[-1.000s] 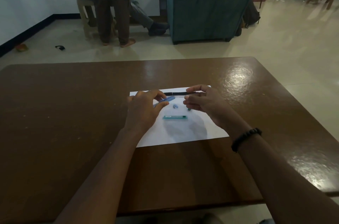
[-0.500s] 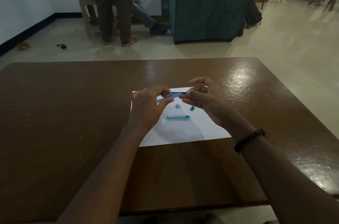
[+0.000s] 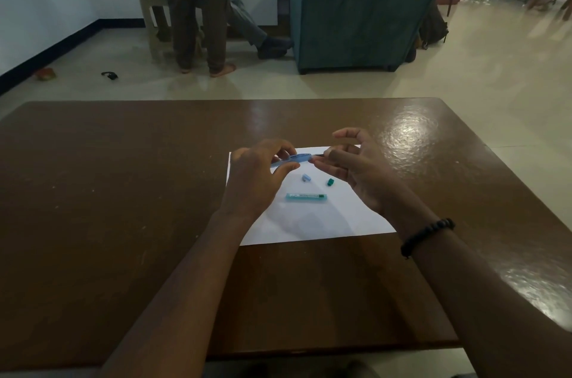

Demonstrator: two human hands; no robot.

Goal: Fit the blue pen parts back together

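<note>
1. Nearest on the brown table (image 3: 123, 223), a sheet of white paper (image 3: 309, 223) lies under both hands, and a bead bracelet (image 3: 427, 236) circles the right wrist.
2. On the paper rest a teal tube (image 3: 305, 197) with a label too small to read, a pale blue cap (image 3: 306, 177) and a green cap (image 3: 330, 182), all just apart from one another.
3. Above them, the left hand (image 3: 257, 179) pinches a blue pen barrel (image 3: 289, 160) between thumb and fingers, held level over the paper.
4. The right hand (image 3: 356, 167) pinches a thin dark refill (image 3: 318, 154) at the barrel's open end; its other fingers curl loosely.
5. The step looks like threading the refill into the barrel; next it seems to call for steady alignment.
6. Beyond stand a teal armchair (image 3: 371, 6) and a person's legs (image 3: 198, 21).
</note>
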